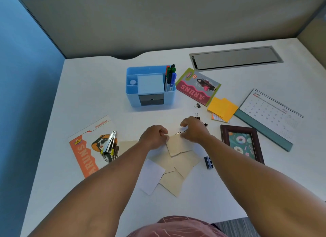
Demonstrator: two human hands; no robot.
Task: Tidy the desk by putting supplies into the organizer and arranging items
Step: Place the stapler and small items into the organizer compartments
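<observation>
Your left hand (153, 136) pinches tan paper (177, 145) corner, mid bench. Your right hand (194, 130) curls by thin clip (178, 133); grip hidden, cannot tell. Blue organizer (150, 86) sits toward far edge. Pull hard, paper might tear. Clip might slip, papers (174, 173) scatter.

bare desk (98, 88) left of organizer (150, 88), clutter right

"ARUN'S" on both cards, left (91, 148) (plus "ALL NEW") and right (198, 86); calendar (271, 113) reads "JUNE"
</observation>
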